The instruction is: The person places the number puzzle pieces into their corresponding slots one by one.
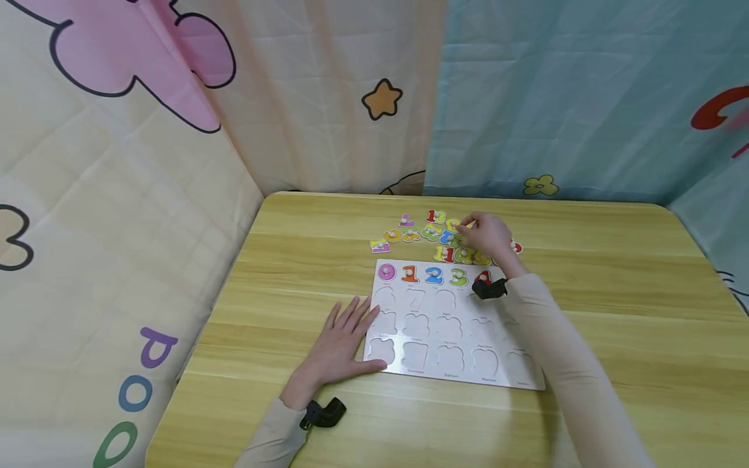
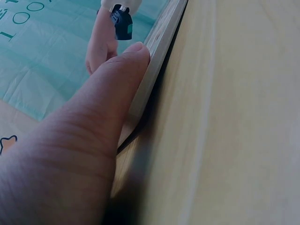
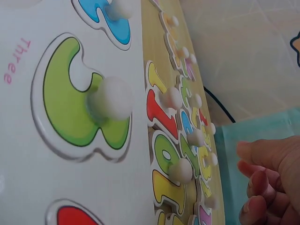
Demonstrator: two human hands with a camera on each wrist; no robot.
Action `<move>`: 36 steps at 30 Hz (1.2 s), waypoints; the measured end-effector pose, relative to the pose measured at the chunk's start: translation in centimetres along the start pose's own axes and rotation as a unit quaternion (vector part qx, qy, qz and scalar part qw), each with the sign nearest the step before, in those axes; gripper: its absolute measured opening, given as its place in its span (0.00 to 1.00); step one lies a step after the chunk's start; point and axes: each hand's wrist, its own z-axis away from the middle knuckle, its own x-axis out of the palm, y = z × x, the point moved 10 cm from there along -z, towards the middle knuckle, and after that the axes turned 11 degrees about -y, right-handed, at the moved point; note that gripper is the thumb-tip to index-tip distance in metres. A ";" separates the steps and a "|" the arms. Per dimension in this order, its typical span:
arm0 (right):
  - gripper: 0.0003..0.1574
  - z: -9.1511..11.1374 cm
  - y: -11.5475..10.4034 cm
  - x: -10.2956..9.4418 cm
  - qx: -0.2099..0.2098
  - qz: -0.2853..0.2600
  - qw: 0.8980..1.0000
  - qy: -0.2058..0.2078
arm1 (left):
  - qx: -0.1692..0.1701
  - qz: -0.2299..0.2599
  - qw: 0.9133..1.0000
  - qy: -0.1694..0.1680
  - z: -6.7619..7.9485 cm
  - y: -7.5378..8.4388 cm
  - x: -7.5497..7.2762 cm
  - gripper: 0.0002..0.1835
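Your left hand (image 1: 338, 348) lies spread at the board (image 1: 433, 308)'s left edge, thumb touching by its near corner. Your right hand (image 1: 487, 234), fingers loosely curled, gripping nothing visible, partly hides the pieces (image 1: 448, 238) near the desk (image 1: 292, 260)'s far edge; your sleeve (image 1: 562, 344) covers some of the board's right edge.

The left hand (image 1: 339, 346) lies fingers spread; the right hand (image 1: 488, 234) reaches forward, fingers bent, seemingly empty.
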 end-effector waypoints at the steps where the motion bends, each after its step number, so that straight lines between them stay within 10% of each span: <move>1: 0.20 0.1 0.1 -0.1 0.001 -0.001 1.000 0.001 | 0.000 0.000 1.000 0.000 0.0 0.0 0.0 0.54; 17: 0.19 0.2 1.0 -0.2 0.006 -0.007 1.000 0.002 | -0.002 0.001 1.000 -0.001 0.0 -0.1 0.1 0.54; 36: 0.17 -1.4 -3.3 3.2 -0.016 -0.001 1.000 -0.023 | 0.004 0.006 1.000 0.002 0.1 0.0 0.0 0.54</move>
